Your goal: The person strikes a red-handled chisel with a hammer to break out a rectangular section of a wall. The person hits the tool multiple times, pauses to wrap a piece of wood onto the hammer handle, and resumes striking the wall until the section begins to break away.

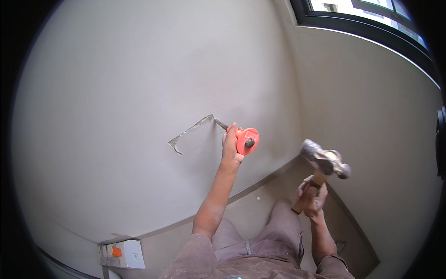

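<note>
My left hand (230, 144) is closed around a cold chisel with a red hand guard (251, 136). The chisel's steel blade (221, 124) meets the wall at the upper right corner of a chipped groove (191, 128). That groove runs along the top and down the left side of a thinly marked rectangle in the plaster. My right hand (312, 197) grips the wooden handle of a ball-peen hammer (325, 160). The hammer head is raised to the right of the chisel, apart from it and slightly blurred.
A pale wall (139, 87) meets a second wall (366, 104) at a corner on the right. Above that is a dark-framed window (348, 22). On the floor (167, 249) at lower left stands a white box (134, 256) with an orange cylindrical object (115, 251) on it.
</note>
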Action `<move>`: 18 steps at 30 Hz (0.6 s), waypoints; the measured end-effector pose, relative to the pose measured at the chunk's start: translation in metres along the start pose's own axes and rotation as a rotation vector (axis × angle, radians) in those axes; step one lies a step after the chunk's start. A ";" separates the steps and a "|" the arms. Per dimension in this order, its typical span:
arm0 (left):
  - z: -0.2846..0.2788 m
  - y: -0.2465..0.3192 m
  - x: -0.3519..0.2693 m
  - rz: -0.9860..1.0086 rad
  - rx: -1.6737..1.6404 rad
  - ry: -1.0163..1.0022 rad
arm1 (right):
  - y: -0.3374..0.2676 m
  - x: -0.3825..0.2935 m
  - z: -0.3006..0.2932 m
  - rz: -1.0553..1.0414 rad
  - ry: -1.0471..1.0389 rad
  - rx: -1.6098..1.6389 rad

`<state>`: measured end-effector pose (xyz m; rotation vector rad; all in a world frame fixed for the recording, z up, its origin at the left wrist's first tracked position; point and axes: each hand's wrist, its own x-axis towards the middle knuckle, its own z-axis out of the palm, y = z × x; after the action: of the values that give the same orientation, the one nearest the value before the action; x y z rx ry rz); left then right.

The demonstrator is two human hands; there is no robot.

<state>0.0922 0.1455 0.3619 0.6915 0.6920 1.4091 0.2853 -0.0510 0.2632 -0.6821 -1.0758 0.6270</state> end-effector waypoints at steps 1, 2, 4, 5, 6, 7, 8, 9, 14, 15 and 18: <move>-0.001 0.001 -0.001 -0.005 -0.006 -0.002 | -0.008 0.001 -0.004 -0.067 0.006 0.051; -0.004 0.002 0.000 -0.005 -0.025 -0.026 | -0.025 0.003 0.003 -0.090 0.100 0.179; -0.013 0.005 0.007 -0.012 -0.066 -0.070 | -0.048 0.015 0.015 -0.304 0.234 0.363; -0.009 0.005 0.006 -0.027 -0.072 -0.052 | -0.057 0.024 0.021 -0.454 0.197 0.521; 0.001 0.006 0.003 -0.037 -0.075 -0.044 | -0.064 0.034 0.028 -0.614 0.154 0.681; 0.009 0.008 0.003 -0.046 -0.079 -0.036 | -0.044 0.042 0.043 -0.594 0.111 0.676; 0.010 0.007 0.003 -0.056 -0.083 -0.041 | -0.011 0.045 0.059 -0.567 0.067 0.678; 0.006 0.010 0.004 -0.051 -0.086 -0.037 | 0.017 0.040 0.073 -0.340 -0.007 0.126; 0.007 0.001 0.004 -0.002 -0.067 -0.042 | 0.060 0.017 0.050 0.241 -0.149 -0.151; 0.001 0.001 0.008 -0.003 -0.061 -0.041 | 0.055 0.015 0.046 0.239 -0.149 -0.167; -0.012 -0.005 0.009 -0.034 -0.017 0.027 | 0.047 0.014 0.031 0.139 -0.130 -0.209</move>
<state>0.0871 0.1550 0.3502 0.6456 0.7095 1.3944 0.2560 -0.0043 0.2453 -0.9131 -1.2333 0.6913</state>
